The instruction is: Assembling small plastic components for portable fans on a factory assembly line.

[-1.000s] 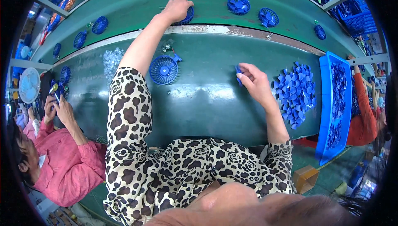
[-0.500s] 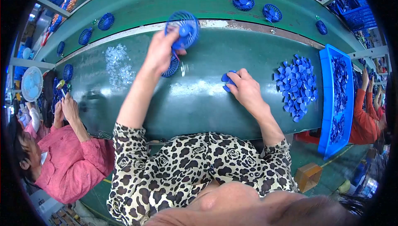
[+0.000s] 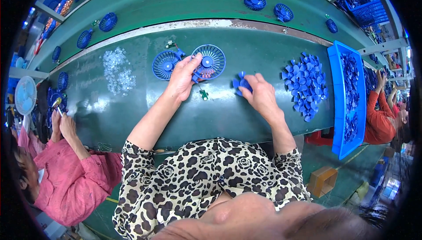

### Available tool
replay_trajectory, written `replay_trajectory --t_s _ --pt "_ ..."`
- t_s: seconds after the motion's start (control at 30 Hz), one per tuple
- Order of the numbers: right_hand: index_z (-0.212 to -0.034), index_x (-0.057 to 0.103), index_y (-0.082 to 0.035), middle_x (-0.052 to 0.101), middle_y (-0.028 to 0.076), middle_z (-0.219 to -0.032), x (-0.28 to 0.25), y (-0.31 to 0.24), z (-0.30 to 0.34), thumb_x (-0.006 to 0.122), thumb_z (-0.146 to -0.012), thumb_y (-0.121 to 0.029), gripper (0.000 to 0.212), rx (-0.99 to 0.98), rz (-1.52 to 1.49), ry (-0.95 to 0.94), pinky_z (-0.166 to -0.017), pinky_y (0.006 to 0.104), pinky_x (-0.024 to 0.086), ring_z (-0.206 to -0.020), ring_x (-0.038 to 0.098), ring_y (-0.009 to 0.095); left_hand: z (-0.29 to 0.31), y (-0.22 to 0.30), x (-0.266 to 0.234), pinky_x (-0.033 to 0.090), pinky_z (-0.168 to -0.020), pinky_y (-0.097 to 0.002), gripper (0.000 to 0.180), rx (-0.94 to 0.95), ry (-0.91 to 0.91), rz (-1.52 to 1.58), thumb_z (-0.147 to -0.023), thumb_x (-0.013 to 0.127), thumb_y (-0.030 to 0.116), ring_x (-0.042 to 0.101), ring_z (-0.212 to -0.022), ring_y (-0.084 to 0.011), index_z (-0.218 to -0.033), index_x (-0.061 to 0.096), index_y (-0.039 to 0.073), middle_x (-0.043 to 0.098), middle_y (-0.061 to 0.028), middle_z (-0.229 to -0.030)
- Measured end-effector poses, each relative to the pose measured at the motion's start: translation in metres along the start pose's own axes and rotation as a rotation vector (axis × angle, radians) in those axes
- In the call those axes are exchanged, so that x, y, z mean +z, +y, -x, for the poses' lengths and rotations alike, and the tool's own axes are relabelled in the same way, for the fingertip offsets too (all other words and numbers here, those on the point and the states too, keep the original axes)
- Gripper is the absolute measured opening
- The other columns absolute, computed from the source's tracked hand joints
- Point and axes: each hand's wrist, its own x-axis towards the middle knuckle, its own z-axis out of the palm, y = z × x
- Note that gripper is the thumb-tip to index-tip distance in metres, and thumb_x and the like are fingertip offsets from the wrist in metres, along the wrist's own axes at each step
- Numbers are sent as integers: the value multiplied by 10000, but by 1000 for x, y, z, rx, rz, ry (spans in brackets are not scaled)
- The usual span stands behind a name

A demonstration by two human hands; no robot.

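My left hand [image 3: 181,80] grips a round blue fan cage [image 3: 215,55], its thumb on the rim and the slatted inside with a central hub facing up. Below that cage, a small green circuit board [image 3: 204,94] hangs or lies by the wrist. A second blue fan cage [image 3: 163,65] rests on the green table just left of my fingers, with another small green board [image 3: 170,44] wired at its top. My right hand [image 3: 263,95] pinches a blue fan blade [image 3: 237,83] a little to the right, apart from the cages.
A heap of blue fan blades [image 3: 305,84] lies at the right, beside a blue tray [image 3: 336,108] holding more. Small clear plastic pieces [image 3: 118,73] are scattered at left. Beyond the table's pale edge, several fan cages sit on a green belt [image 3: 184,4]. A co-worker in pink [image 3: 79,178] works at left.
My left hand has brought the fan cage down toward me and slightly right, turning its inside up. The second cage now shows fully. My right hand keeps the blade at nearly the same place.
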Motion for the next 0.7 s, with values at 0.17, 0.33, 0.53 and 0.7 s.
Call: replay_trajectory --t_s 0.17,0.33,0.53,0.7 --pt "-1053 597 -48 555 95 -828 -14 -44 -17 737 -729 -170 374 -250 -147 438 -556 324 490 -622 579 216 3 -11 3 514 -707 -283 294 -5 -24 -28 -921 558 348 622 -789 -123 -1002 587 67 636 -28 -899" --pt "-974 548 -70 497 109 -841 -2 -55 -37 692 -745 -182 293 -280 -93 314 -601 414 498 -808 581 293 6 -20 17 451 -678 -228 305 116 -1 -50 -929 546 370 535 -741 -63 -958 589 70 598 -2 -843" --pt "-1028 584 -63 533 101 -864 7 -51 -44 712 -734 -146 331 -278 -101 404 -576 380 496 -717 596 284 5 -23 22 428 -750 -212 314 196 -47 -116 -917 575 350 525 -831 -53 -998 580 47 603 -11 -916" --pt "-1026 588 -40 542 117 -854 6 -59 -46 716 -716 -104 341 -329 -148 485 -602 375 496 -749 592 287 4 -25 22 462 -769 -232 274 277 -40 -86 -886 636 208 553 -844 -75 -1054 560 5 612 -38 -941"
